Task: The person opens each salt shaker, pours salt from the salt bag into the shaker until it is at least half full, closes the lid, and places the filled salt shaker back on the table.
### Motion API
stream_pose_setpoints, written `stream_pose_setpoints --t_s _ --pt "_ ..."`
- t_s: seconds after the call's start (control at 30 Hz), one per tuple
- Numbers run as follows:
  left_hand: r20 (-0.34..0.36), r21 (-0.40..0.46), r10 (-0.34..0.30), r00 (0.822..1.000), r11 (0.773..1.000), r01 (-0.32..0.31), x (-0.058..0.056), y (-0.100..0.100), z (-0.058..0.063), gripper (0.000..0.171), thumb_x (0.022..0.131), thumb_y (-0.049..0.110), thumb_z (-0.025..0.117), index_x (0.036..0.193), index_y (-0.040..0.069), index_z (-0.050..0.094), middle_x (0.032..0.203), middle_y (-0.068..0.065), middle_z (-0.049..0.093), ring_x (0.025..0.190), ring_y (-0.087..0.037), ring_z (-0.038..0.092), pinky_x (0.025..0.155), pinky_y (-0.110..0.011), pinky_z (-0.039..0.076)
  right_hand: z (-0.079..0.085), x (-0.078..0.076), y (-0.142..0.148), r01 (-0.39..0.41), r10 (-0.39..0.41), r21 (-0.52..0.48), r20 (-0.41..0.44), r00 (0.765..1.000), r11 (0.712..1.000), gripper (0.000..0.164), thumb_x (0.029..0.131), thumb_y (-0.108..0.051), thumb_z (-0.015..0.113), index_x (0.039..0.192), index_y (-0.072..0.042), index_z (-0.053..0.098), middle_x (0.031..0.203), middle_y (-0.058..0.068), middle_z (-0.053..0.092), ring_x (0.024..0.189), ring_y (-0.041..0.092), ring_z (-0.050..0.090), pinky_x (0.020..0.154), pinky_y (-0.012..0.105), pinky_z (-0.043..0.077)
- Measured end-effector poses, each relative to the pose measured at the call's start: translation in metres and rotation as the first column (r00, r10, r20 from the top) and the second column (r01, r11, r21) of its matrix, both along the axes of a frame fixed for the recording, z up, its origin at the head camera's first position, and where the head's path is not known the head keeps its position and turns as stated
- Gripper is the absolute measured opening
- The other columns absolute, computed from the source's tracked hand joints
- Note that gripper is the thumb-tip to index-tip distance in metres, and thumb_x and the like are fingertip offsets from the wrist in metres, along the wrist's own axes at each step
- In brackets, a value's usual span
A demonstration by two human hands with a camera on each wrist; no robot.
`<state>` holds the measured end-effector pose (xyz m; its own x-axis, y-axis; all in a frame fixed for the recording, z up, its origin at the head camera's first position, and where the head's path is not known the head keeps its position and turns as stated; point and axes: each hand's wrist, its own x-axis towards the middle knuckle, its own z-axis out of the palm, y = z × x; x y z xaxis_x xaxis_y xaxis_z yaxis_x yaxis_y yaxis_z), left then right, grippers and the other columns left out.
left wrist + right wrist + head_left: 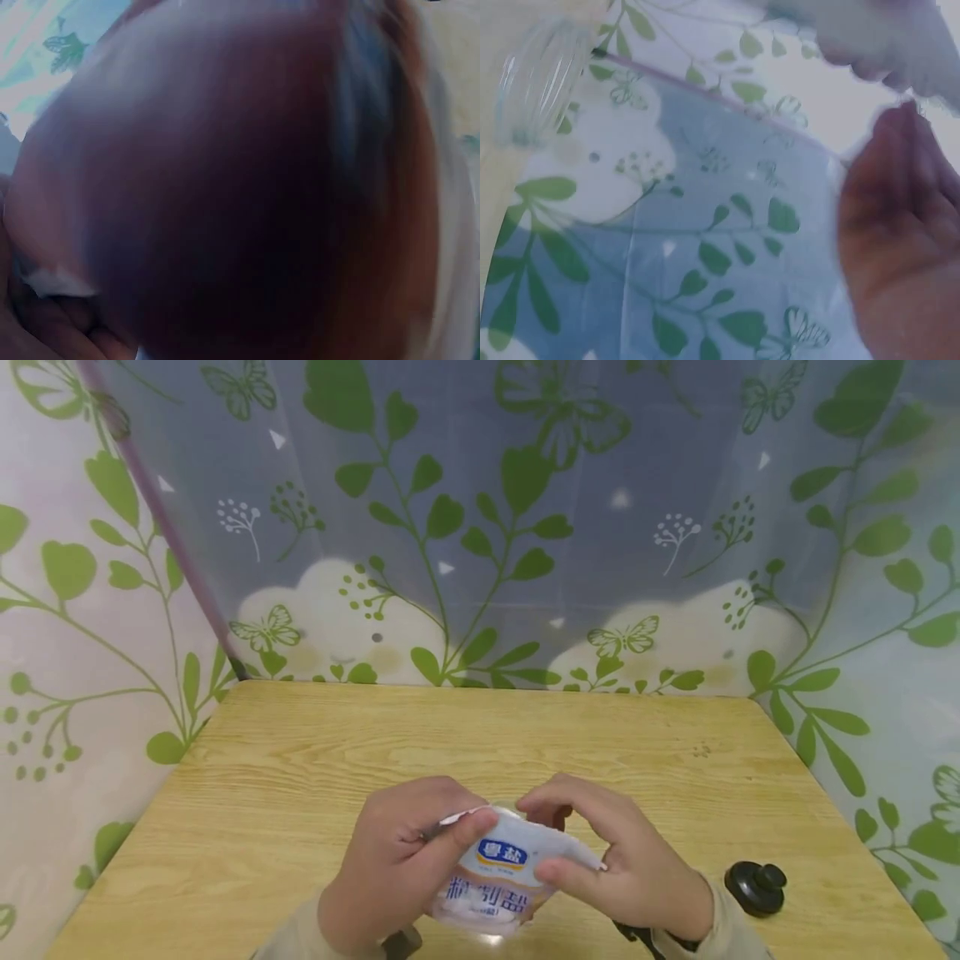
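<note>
A white and purple plastic salt bag (498, 868) with a blue label is held between both hands, low in the middle of the head view. My left hand (397, 852) grips its left side, thumb along the top edge. On the right side, my right hand (618, 852) has its thumb on the front of the bag and its other fingers curled behind the top. A clear glass jar (544, 82) stands on the table in the right wrist view; in the head view the bag mostly hides it. The left wrist view is mostly filled by the blurred left hand (225, 165).
A round black lid with a knob (756, 887) lies on the wooden table (315, 743), right of the right hand. Patterned curtains (480, 568) with green leaves and butterflies enclose the table's back and sides.
</note>
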<state>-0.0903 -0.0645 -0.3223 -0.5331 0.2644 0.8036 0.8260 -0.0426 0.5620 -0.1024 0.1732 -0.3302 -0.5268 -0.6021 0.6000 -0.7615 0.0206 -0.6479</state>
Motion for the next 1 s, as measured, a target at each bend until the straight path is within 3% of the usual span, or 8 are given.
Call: stream_pose_setpoints --t_s 0.07,0.13,0.27,0.43,0.5,0.63,0.8,1.0 --pt "-0.017 0.022 0.003 1.0 1.0 -0.003 -0.002 0.004 0.007 0.01 0.096 -0.001 0.069 0.09 0.005 0.075 0.077 -0.006 0.072 0.064 -0.01 0.067 0.056 -0.02 0.055 0.0 -0.001 0.007 -0.078 0.054 0.133 0.173 0.983 0.988 0.057 0.093 -0.025 0.079 0.143 -0.013 0.054 0.119 0.0 0.067 0.096 0.013 0.064 0.082 0.032 0.056" --pt "-0.032 0.041 0.02 0.999 0.999 -0.019 -0.005 0.008 0.017 0.011 0.098 0.003 0.069 0.089 0.005 0.075 0.076 -0.006 0.072 0.064 -0.01 0.067 0.055 -0.021 0.054 -0.002 -0.002 0.011 -0.097 0.013 0.288 0.281 0.96 0.953 0.066 0.087 -0.035 0.085 0.144 -0.021 0.054 0.125 -0.006 0.065 0.1 0.007 0.064 0.083 0.029 0.056" --pt "-0.042 0.063 0.046 0.998 0.997 -0.044 -0.011 0.019 0.035 0.013 0.098 0.006 0.07 0.087 0.004 0.076 0.076 -0.006 0.073 0.064 -0.011 0.068 0.055 -0.022 0.055 -0.01 -0.007 0.013 -0.115 -0.002 0.343 0.324 0.946 0.932 0.067 0.084 -0.03 0.088 0.141 -0.019 0.055 0.124 -0.004 0.066 0.091 0.004 0.066 0.07 0.028 0.058" --pt "-0.029 0.078 0.085 0.996 0.993 -0.083 -0.021 0.034 0.048 0.007 0.093 -0.002 0.072 0.088 0.001 0.077 0.08 -0.008 0.075 0.07 -0.014 0.071 0.06 -0.026 0.057 -0.025 -0.017 0.013 -0.137 0.105 0.069 0.345 0.933 0.988 0.066 0.089 -0.003 0.08 0.145 -0.011 0.047 0.124 0.013 0.066 0.097 0.014 0.071 0.073 0.036 0.061" --pt "-0.015 0.08 0.093 0.996 0.993 -0.091 -0.024 0.039 0.05 0.007 0.091 -0.005 0.073 0.089 0.0 0.077 0.081 -0.009 0.076 0.071 -0.015 0.072 0.062 -0.028 0.058 -0.031 -0.019 0.013 -0.124 0.134 -0.051 0.333 0.933 0.991 0.054 0.093 -0.001 0.075 0.14 -0.008 0.049 0.11 0.017 0.069 0.088 0.017 0.073 0.067 0.037 0.061" --pt "0.061 0.097 0.091 0.994 0.991 -0.097 -0.03 0.048 0.051 0.007 0.092 -0.005 0.072 0.091 -0.001 0.078 0.083 -0.011 0.076 0.07 -0.016 0.073 0.06 -0.03 0.059 -0.038 -0.021 0.012 -0.007 0.084 -0.234 0.321 0.943 0.972 0.031 0.099 -0.013 0.071 0.127 -0.013 0.057 0.08 0.005 0.07 0.058 0.013 0.064 0.045 0.031 0.051" --pt "0.148 0.066 0.088 0.985 0.993 -0.099 -0.038 0.053 0.051 0.007 0.095 0.0 0.071 0.094 -0.001 0.078 0.087 -0.01 0.077 0.072 -0.015 0.074 0.061 -0.033 0.06 -0.035 -0.023 0.01 0.101 -0.014 -0.239 0.34 0.94 0.966 0.037 0.096 -0.004 0.073 0.127 -0.017 0.058 0.095 -0.007 0.072 0.048 0.009 0.054 0.04 0.028 0.046" --pt "0.124 -0.185 0.1 0.987 0.98 -0.076 -0.04 0.04 0.049 0.011 0.098 0.012 0.071 0.097 0.008 0.081 0.092 0.001 0.078 0.081 -0.008 0.071 0.071 -0.029 0.057 -0.025 -0.037 0.044 0.104 -0.055 -0.12 0.355 0.933 0.987 0.039 0.093 0.004 0.072 0.127 -0.015 0.063 0.111 -0.003 0.074 0.089 0.011 0.073 0.072 0.028 0.06"
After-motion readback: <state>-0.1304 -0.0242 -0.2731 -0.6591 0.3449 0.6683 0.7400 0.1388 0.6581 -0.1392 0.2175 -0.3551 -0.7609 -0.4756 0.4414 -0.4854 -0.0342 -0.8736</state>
